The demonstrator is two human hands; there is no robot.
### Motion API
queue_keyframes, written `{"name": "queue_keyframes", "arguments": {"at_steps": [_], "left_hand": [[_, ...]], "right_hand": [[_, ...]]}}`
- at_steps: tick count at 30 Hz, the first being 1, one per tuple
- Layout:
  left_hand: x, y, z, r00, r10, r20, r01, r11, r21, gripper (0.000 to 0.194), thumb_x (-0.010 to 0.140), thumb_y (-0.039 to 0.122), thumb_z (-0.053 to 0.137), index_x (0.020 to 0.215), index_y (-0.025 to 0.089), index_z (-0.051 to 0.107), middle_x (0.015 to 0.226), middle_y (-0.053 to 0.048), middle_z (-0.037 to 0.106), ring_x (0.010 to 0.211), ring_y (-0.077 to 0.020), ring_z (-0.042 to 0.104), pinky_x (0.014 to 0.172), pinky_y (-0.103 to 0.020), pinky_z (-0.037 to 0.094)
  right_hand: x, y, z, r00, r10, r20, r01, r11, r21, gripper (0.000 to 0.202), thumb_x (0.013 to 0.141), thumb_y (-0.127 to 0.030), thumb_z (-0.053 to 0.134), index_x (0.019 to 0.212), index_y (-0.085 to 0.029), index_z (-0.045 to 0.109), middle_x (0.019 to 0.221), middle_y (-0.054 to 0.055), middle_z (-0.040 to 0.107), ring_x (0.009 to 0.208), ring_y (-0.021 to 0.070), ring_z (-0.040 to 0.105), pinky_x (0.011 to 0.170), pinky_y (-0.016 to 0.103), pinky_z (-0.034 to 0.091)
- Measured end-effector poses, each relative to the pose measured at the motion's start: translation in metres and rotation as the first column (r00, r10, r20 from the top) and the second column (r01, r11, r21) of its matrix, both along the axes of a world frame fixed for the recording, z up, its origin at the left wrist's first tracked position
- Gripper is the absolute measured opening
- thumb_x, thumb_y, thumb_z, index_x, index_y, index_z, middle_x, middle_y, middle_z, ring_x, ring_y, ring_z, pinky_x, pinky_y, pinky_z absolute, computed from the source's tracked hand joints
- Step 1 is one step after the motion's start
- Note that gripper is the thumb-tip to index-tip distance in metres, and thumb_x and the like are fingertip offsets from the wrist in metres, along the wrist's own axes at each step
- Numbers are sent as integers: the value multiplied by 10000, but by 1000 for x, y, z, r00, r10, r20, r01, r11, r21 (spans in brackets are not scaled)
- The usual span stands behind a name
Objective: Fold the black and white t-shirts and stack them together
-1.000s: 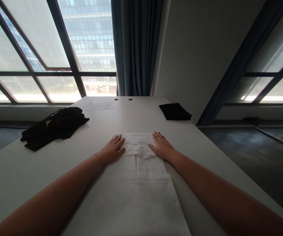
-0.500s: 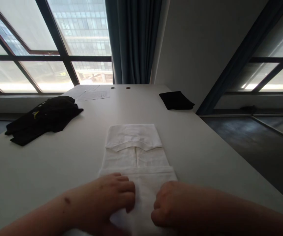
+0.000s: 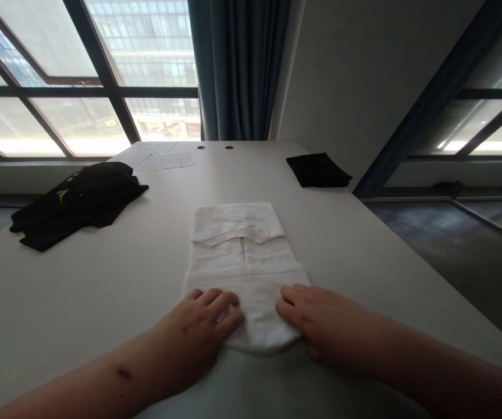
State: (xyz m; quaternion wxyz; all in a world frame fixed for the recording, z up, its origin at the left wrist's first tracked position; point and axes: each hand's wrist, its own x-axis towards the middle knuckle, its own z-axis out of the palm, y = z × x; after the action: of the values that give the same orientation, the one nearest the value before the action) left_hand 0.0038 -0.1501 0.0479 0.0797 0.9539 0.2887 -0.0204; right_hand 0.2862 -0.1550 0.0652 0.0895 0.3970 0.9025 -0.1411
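A white shirt (image 3: 251, 279) lies folded into a narrow strip on the table in front of me. Its far end shows a curved edge, and two panels meet along a middle seam. A straight-edged layer is turned over the near part, ending in a rounded fold. My left hand (image 3: 207, 326) grips this layer at its left side with curled fingers, the thumb mostly hidden. On the right side my right hand (image 3: 309, 311) is closed on the cloth too, its fingers on top.
A crumpled black garment (image 3: 80, 198) lies on the left of the white table (image 3: 146, 273). A folded black cloth (image 3: 318, 170) rests near the right edge. Paper sheets (image 3: 163, 160) lie at the far left, beside two round holes. Beyond stand a curtain (image 3: 237, 70) and windows.
Both hands have moved away from me with the near end of the shirt. That end now forms a rounded fold, with bare table in front of it. The view has tilted slightly down.
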Motion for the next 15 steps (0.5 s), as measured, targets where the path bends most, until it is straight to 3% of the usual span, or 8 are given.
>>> {"name": "queue_keyframes", "arguments": {"at_steps": [4,7,11,15], "left_hand": [[-2,21,-3,980,196,-36,-195,980,45,329,847,77,557,1125,231,642,1202,-108,705,1049,-304,677,902,-445,545],[-21,38,5,952,305,21,-305,952,-30,353,795,97,581,1105,255,639,1104,-60,737,1002,-281,703,877,-398,554],[-55,57,18,959,247,139,-216,954,-206,454,767,123,572,1179,297,654,1174,-23,744,1042,-246,714,889,-337,558],[-69,64,24,970,101,220,-43,966,-254,503,760,71,550,1184,304,690,1273,-20,721,1132,-230,698,979,-318,547]], "right_hand": [[9,16,-7,995,-93,17,90,984,152,429,784,26,534,1112,-192,703,1128,149,693,978,280,653,829,362,482],[22,33,-4,994,-108,23,104,985,139,404,795,41,514,1057,-196,711,1077,126,707,944,257,664,793,331,475],[43,57,9,988,-24,-154,13,997,-73,326,786,-22,570,980,-223,737,1003,54,740,935,227,687,823,306,490],[56,69,17,939,-15,-343,-71,969,-236,257,925,-173,566,978,-235,810,1016,49,790,963,228,725,896,326,526]]}}
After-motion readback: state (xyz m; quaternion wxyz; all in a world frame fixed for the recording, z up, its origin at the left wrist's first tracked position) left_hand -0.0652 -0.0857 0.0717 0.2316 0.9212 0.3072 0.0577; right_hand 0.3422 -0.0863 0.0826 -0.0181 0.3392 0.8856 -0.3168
